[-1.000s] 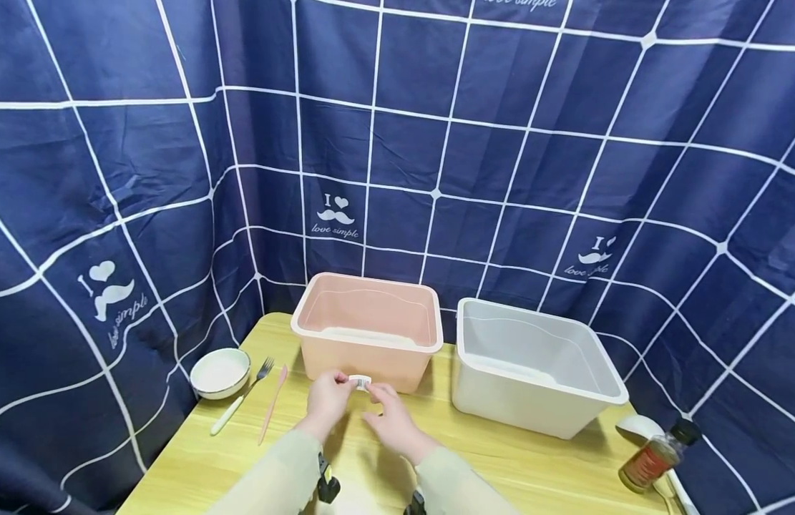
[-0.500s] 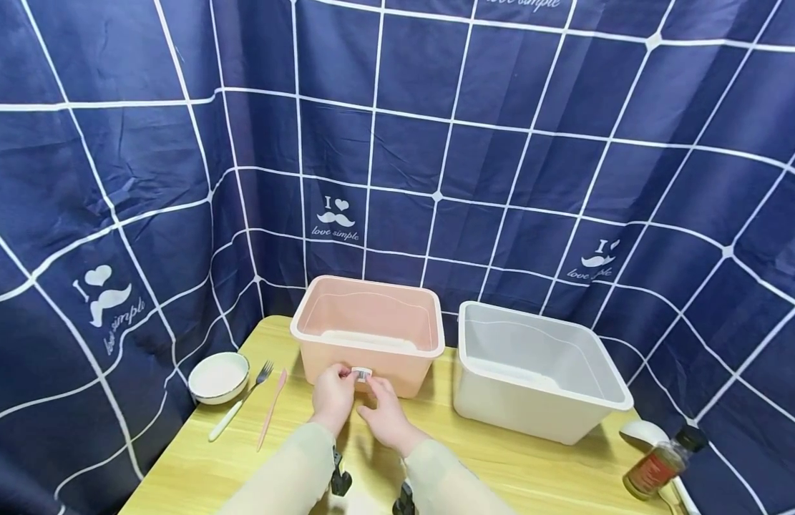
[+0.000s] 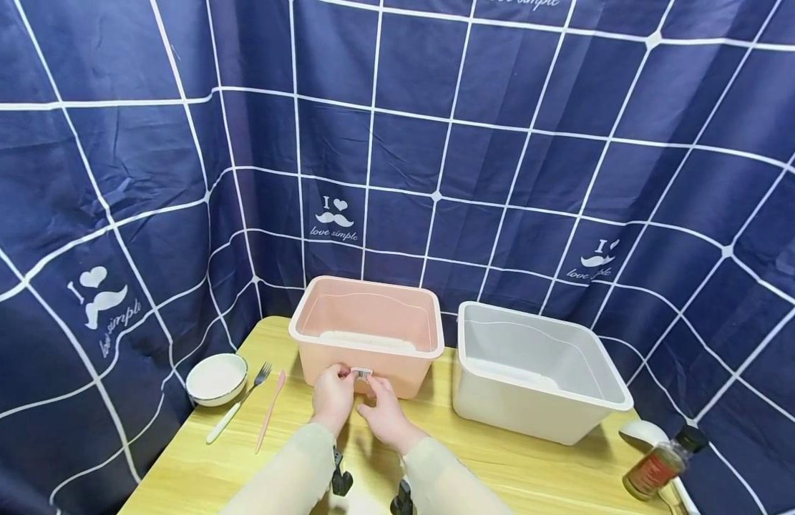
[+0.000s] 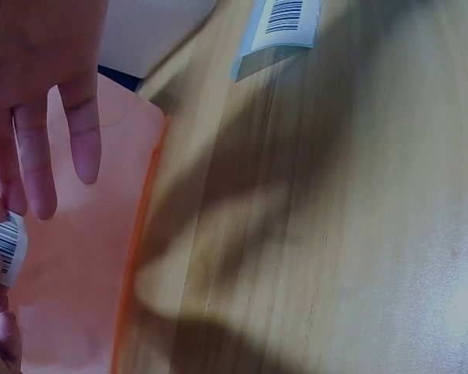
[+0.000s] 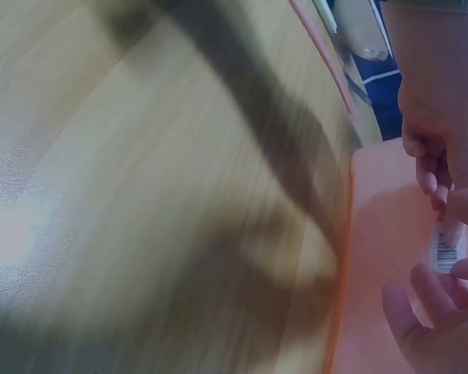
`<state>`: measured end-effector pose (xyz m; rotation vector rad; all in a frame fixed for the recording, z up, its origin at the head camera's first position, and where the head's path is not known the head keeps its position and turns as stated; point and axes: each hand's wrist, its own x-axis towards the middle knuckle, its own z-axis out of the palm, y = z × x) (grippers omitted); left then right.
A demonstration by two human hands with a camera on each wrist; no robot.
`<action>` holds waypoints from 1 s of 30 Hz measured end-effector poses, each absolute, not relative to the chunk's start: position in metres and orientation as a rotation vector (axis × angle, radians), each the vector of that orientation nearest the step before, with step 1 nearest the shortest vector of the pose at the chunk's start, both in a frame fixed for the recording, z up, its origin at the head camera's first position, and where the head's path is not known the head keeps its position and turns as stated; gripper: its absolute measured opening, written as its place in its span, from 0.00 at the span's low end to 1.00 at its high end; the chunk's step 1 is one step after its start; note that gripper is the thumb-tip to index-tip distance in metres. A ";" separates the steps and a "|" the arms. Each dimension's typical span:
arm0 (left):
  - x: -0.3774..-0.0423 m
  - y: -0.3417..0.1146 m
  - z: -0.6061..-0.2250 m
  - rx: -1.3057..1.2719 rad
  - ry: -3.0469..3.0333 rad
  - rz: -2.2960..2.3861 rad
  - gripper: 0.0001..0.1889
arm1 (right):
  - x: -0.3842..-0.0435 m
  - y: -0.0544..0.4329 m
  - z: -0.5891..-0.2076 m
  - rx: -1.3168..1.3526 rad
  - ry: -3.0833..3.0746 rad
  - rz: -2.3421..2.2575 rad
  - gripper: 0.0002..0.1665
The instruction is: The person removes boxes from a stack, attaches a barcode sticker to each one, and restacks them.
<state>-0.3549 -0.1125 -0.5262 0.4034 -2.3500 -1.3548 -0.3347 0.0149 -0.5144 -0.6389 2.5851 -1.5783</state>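
Note:
A small white barcode sticker (image 3: 361, 373) lies against the front wall of the pink bin (image 3: 400, 375). My left hand (image 3: 333, 397) is at the sticker's left end, its fingers curled and its thumb (image 5: 452, 232) over the printed face. From the other side my right hand (image 3: 386, 418) touches the right end with its fingertips, the fingers fairly straight and spread. In the left wrist view, the right hand's long fingers (image 4: 36, 167) hang beside the sticker. Part of the sticker is covered by the fingertips.
Right of the pink bin stands a light grey bin (image 3: 526, 408). A bowl (image 3: 217, 379), a fork (image 3: 239, 402) and a pink knife (image 3: 270, 411) are at the left. A ladle (image 3: 642, 433) and a bottle (image 3: 657, 468) lie far right. Another barcode label (image 4: 285, 19) is on the table.
Both hands have moved slightly forward, bringing the sticker from just before the pink bin up against its front wall. Over the last half second they have hardly moved.

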 end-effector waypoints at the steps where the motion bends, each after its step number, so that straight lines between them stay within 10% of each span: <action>1: -0.355 -0.113 -0.527 0.404 -2.350 -1.354 0.05 | -0.335 0.015 -0.515 -0.637 2.585 -1.578 0.39; 30: -0.354 -0.114 -0.530 0.275 -2.224 -1.520 0.03 | -0.340 0.017 -0.506 -0.590 2.567 -1.583 0.37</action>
